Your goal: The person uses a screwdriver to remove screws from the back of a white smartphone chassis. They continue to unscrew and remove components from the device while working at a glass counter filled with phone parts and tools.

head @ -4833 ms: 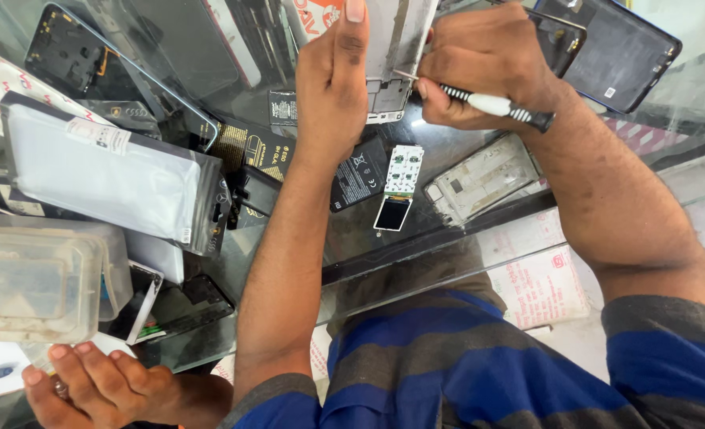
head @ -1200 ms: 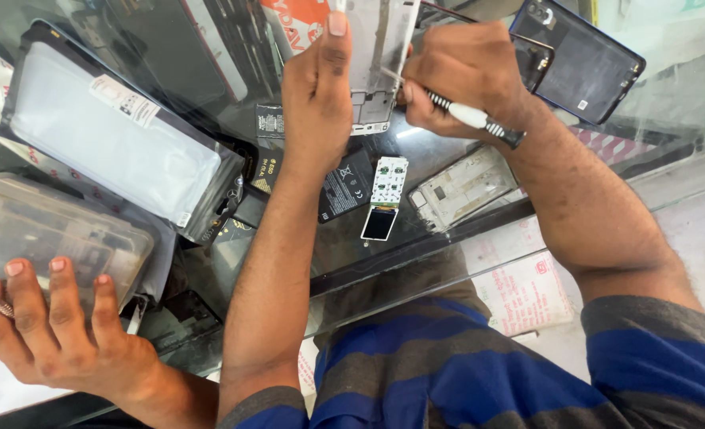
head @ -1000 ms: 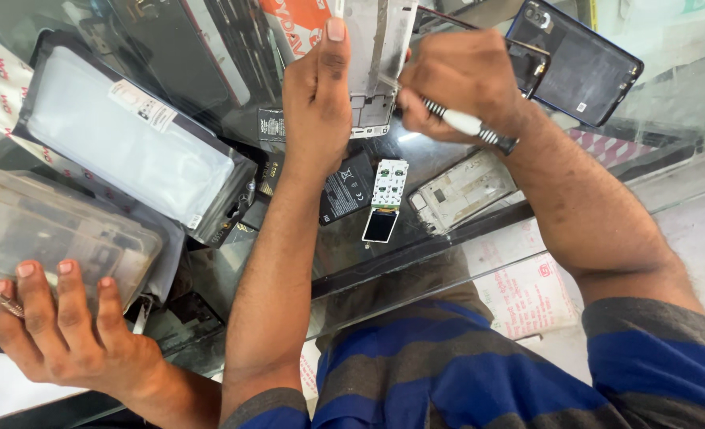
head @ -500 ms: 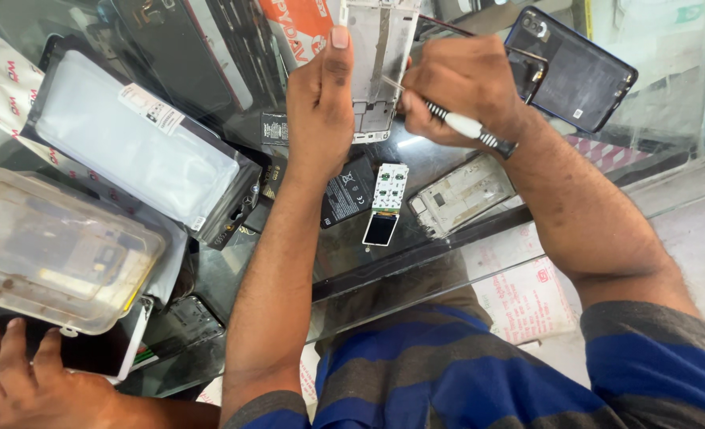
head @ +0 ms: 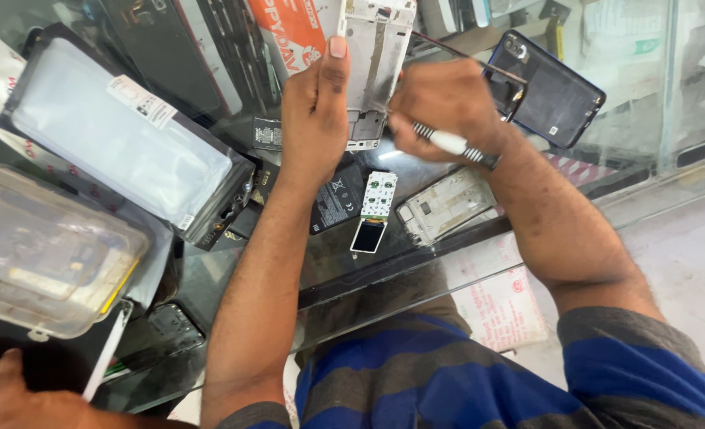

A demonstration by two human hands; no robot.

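Glass desk [head: 638, 191], viewed from above. Left hand [head: 314, 119] pressing flat on an opened white phone frame [head: 372, 63], fingers together and stretched along its left edge, one fingertip reaching near the frame's top. Frame lying on the glass at top centre, inner side up, lower end partly hidden between the two hands.

Right hand [head: 440, 107] closing around a slim screwdriver [head: 451, 144], pinching the white-and-black knurled handle in curled fingers; tip pointing at the lower part of the frame, though exact contact point hidden behind the fingers.

Lying just below the hands: a small circuit board with a tiny screen [head: 374, 210], a black battery [head: 335, 200] to its left, a pale metal inner plate [head: 448, 205] to its right. All three apart from the hands, close to one another.

Dark blue phone back cover [head: 551, 87] sitting upper right, just beyond the right hand. Large boxed screen part in a clear sleeve [head: 122, 147] resting at left, tilted. Clear plastic parts box [head: 42, 254] sitting lower left, lid on, small items showing dimly through it. Orange printed carton [head: 293, 32] showing at the top edge beside the frame.

Another person's hand [head: 11, 397] showing at the lower left corner, fingers only partly in view, below the clear box.
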